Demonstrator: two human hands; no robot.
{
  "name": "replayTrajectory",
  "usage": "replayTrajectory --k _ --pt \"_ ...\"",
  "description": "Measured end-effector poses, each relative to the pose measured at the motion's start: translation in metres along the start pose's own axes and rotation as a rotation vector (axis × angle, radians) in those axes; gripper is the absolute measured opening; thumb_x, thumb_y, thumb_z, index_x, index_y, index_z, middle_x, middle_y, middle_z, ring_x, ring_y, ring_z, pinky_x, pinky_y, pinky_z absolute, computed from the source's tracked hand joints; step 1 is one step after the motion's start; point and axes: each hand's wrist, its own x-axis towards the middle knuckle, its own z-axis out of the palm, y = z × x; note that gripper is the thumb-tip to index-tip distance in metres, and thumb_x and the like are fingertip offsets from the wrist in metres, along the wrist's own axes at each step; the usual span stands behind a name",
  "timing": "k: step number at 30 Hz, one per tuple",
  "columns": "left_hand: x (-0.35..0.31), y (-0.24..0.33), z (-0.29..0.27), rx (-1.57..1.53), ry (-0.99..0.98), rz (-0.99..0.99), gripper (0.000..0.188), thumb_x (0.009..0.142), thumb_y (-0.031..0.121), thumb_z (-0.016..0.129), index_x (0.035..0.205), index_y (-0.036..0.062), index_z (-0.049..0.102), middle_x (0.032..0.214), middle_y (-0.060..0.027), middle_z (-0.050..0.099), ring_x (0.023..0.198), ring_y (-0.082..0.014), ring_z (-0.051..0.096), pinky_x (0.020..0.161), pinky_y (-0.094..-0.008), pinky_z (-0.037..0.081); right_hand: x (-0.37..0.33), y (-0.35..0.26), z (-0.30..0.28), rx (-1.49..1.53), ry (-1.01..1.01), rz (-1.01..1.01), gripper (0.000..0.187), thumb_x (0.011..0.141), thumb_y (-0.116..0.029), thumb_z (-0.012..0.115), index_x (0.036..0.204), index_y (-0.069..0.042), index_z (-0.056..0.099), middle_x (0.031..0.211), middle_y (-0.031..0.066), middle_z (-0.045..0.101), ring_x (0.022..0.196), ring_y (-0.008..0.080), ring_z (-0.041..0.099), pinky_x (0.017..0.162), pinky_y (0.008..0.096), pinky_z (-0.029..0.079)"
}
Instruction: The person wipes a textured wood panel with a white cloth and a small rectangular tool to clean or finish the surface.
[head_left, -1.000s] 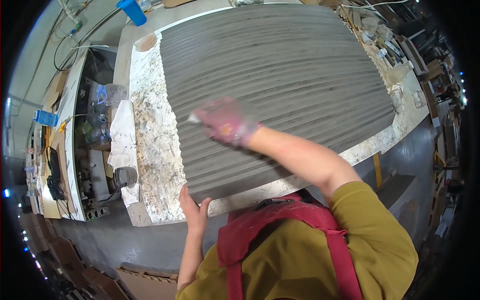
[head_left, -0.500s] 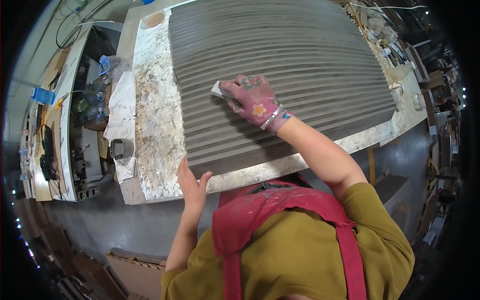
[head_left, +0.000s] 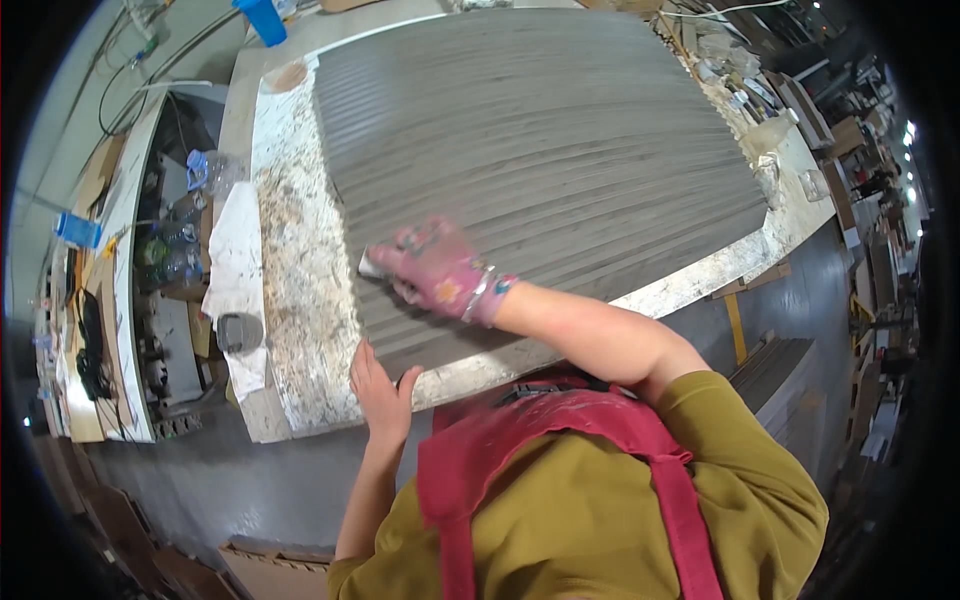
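A large dark grey ribbed panel (head_left: 560, 130) lies on a worktable, its grooves running left to right. My right hand (head_left: 437, 268), in a pink flowered glove and smeared by motion, grips a small white block (head_left: 370, 264). It presses that block to the ribs close to the panel's left edge. The block is mostly hidden by the fingers, so its exact kind cannot be made out. Bare, my left hand (head_left: 382, 392) rests at the panel's near left corner, fingers stretched out and thumb apart.
The tabletop's pale, stained border (head_left: 300, 230) surrounds the panel. Left of it hang a white cloth (head_left: 233, 250) and a dark grey square thing (head_left: 240, 332). Plastic bottles (head_left: 180, 255) stand on a shelf beyond. A blue container (head_left: 262, 20) sits at the far left; clutter lines the far right edge.
My right hand has swept left and nearer to me along the panel with the white block. My left hand stays at the corner. The whole view has shifted slightly.
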Motion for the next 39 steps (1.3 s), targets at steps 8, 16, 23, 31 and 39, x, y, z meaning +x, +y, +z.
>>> replayTrajectory --k 8,16,23,31,39 --pt "0.002 -0.007 -0.006 0.044 -0.037 -0.009 0.081 0.079 0.033 0.072 0.138 -0.0064 0.032 0.137 -0.0260 0.038 0.125 -0.0429 0.037 0.105 -0.0493 0.028 -0.043 0.092 -0.075 -0.450 0.290 0.265 0.043 0.080 -0.025 0.061 0.122 -0.017 0.056 0.111 0.0094 0.065 0.102 0.0314 0.060 0.095 0.0491 0.036" --pt "0.000 -0.023 0.001 0.031 -0.009 -0.015 0.087 0.068 0.030 0.080 0.138 0.0010 0.036 0.135 -0.0218 0.042 0.124 -0.0414 0.040 0.103 -0.0489 0.030 0.044 0.052 -0.012 -0.090 0.013 0.099 0.040 0.082 -0.032 0.056 0.118 -0.016 0.057 0.109 0.0084 0.063 0.095 0.0280 0.058 0.093 0.0482 0.037" --pt "0.009 -0.006 -0.002 0.001 -0.043 0.021 0.088 0.060 0.016 0.082 0.135 0.0020 0.038 0.130 -0.0222 0.046 0.120 -0.0422 0.042 0.100 -0.0497 0.031 -0.096 0.179 -0.141 -0.556 0.386 0.533 0.031 0.081 -0.026 0.059 0.111 -0.017 0.063 0.105 0.0088 0.066 0.097 0.0291 0.062 0.087 0.0468 0.040" --pt "0.003 -0.021 0.011 -0.158 -0.001 0.016 0.068 0.072 0.009 0.068 0.132 -0.0046 0.040 0.128 -0.0264 0.043 0.117 -0.0435 0.039 0.102 -0.0474 0.028 -0.037 0.158 -0.018 -0.167 0.683 0.223 0.033 0.078 -0.028 0.060 0.106 -0.011 0.061 0.091 0.0108 0.067 0.088 0.0311 0.062 0.079 0.0471 0.046" --pt "-0.003 -0.012 0.004 0.078 -0.049 -0.081 0.077 0.085 0.029 0.065 0.139 -0.0095 0.027 0.139 -0.0303 0.033 0.128 -0.0451 0.032 0.108 -0.0486 0.023 -0.187 0.283 -0.221 -0.556 0.457 0.844 0.043 0.082 -0.033 0.057 0.122 -0.019 0.058 0.103 0.0114 0.066 0.090 0.0329 0.064 0.078 0.0490 0.045"
